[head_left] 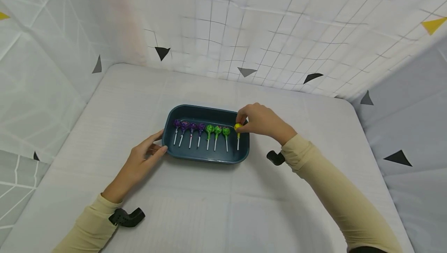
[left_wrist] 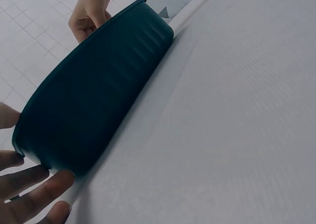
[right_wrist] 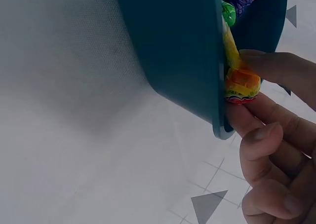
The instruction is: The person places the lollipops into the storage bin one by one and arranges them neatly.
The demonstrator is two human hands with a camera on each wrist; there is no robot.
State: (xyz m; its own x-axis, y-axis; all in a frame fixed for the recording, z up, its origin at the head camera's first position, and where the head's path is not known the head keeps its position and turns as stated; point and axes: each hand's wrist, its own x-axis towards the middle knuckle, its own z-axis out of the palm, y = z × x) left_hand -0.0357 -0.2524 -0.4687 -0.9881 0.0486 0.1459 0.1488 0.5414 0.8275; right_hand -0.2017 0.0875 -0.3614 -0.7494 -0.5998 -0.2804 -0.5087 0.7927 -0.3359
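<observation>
A dark teal tray (head_left: 206, 160) holds a row of lollipops, their white sticks pointing toward me. Several purple lollipops (head_left: 193, 126) lie at the left, then three green lollipops (head_left: 218, 130). Set apart at the right end is a yellow lollipop (right_wrist: 242, 83); my right hand (head_left: 262, 120) pinches its wrapped head between thumb and fingers, inside the tray wall. At the opposite end, my left hand (head_left: 141, 162) touches the tray's outside with fingertips and thumb. The left wrist view shows its spread fingers (left_wrist: 47, 197) against the tray end.
The tray stands on a white-covered table (head_left: 206, 202). Behind it hangs a white grid-patterned curtain (head_left: 265, 32) with dark and yellow triangles. Black wrist devices (head_left: 127, 218) sit on both tan sleeves (head_left: 335, 194).
</observation>
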